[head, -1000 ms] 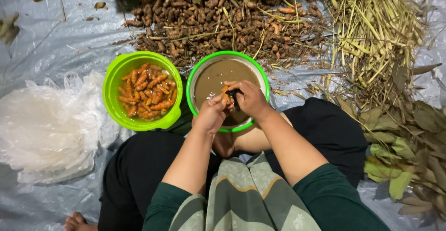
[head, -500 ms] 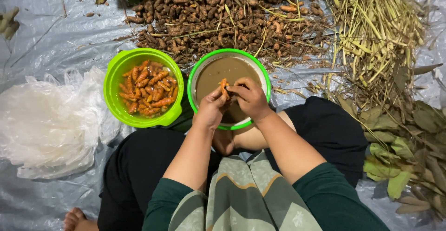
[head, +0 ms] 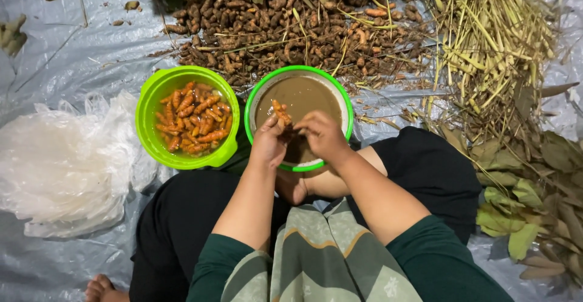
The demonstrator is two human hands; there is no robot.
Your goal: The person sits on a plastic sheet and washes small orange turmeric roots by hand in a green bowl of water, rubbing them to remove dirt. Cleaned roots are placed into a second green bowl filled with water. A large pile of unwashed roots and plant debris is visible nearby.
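The near rim of the bowl of muddy water point(head: 299, 95) is hidden by the left hand point(head: 269, 144) and right hand point(head: 322, 135); the lower part of the orange root point(head: 280, 112) is covered by the left hand's fingers; whatever is pinched in the right hand is too small to be told; the bowl's bottom is concealed by the murky water; the pile of unwashed roots point(head: 285, 23) is cut off by the top edge; the dry stalks point(head: 492, 41) and leaves point(head: 534, 199) are cut by the right edge; a bare foot point(head: 100, 290) is cropped at the bottom edge.

Orange root point(head: 280, 112) — upright over muddy bowl point(head: 347, 105)
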